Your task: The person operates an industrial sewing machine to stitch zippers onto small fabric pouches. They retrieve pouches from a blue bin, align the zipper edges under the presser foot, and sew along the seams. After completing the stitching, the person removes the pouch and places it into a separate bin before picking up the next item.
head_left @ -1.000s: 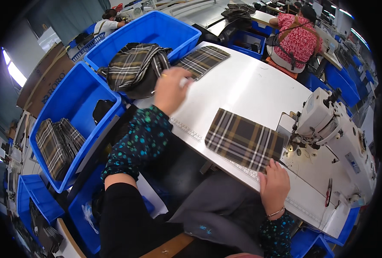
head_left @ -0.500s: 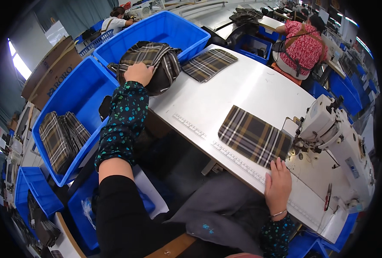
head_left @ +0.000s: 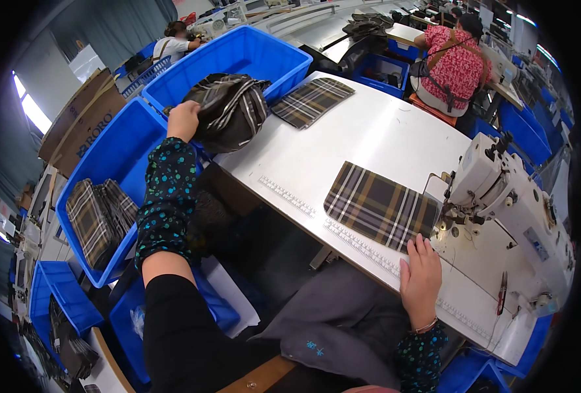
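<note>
My left hand (head_left: 183,121) has its fingers curled on the left edge of a crumpled plaid fabric bundle (head_left: 231,118), which lies over the rim of the far blue bin (head_left: 285,69) and the table's left end. My right hand (head_left: 420,278) rests with fingers stretched out at the near right corner of a flat olive, black and white plaid piece (head_left: 375,206) on the white table (head_left: 395,137). A second plaid piece (head_left: 313,98) lies at the far left of the tabletop. The white sewing machine (head_left: 480,173) stands just beyond my right hand, with red snips (head_left: 502,293) nearby.
A nearer blue bin (head_left: 133,154) on the left holds stacked plaid pieces (head_left: 90,226). A cardboard board (head_left: 74,124) stands behind it. A co-worker (head_left: 451,69) in red sits beyond the table; another person (head_left: 172,47) works at the back left.
My left hand moved left from above the table onto the fabric bundle and on to its left edge, shifting the bundle slightly. My right hand stays by the flat piece's corner.
</note>
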Demonstrator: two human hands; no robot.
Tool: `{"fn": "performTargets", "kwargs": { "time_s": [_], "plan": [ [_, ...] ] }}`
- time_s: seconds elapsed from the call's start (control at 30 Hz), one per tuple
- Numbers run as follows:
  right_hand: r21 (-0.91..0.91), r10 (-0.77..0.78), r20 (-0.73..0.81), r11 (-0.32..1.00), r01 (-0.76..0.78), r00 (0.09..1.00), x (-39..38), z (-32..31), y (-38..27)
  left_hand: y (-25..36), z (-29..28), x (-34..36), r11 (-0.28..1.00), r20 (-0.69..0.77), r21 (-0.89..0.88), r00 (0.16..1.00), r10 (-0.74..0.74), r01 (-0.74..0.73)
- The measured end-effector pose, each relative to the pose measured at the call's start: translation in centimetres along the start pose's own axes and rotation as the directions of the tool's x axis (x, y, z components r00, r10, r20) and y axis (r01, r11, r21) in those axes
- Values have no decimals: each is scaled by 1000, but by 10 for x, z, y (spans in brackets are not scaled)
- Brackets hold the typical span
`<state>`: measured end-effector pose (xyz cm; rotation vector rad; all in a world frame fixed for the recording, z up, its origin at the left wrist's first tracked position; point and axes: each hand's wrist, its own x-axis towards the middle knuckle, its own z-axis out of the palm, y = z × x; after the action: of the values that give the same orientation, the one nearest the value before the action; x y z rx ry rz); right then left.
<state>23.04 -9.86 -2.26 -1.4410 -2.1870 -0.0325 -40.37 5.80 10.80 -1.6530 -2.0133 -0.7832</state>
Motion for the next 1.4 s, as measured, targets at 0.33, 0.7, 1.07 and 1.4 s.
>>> {"fn": "performTargets", "kwargs": {
  "time_s": [0.33,0.7,1.07,1.4],
  "plan": [
    [-37,7,0,999,-7,1000,-2,0,1,124,-111,-61,342,-123,-939,901,-416,30],
    [408,-225,-164,871,274,961,14,-60,-95,260,-122,-223,376,-85,-927,969,-232,8],
    [632,-206,-143,733,249,968,4,-52,-90,302,-78,-293,448,391,-849,904,175,280],
    [870,-116,327,425,-251,938,-14,-71,-65,302,-66,-249,192,456,-655,179,872,731]
  ]
}}
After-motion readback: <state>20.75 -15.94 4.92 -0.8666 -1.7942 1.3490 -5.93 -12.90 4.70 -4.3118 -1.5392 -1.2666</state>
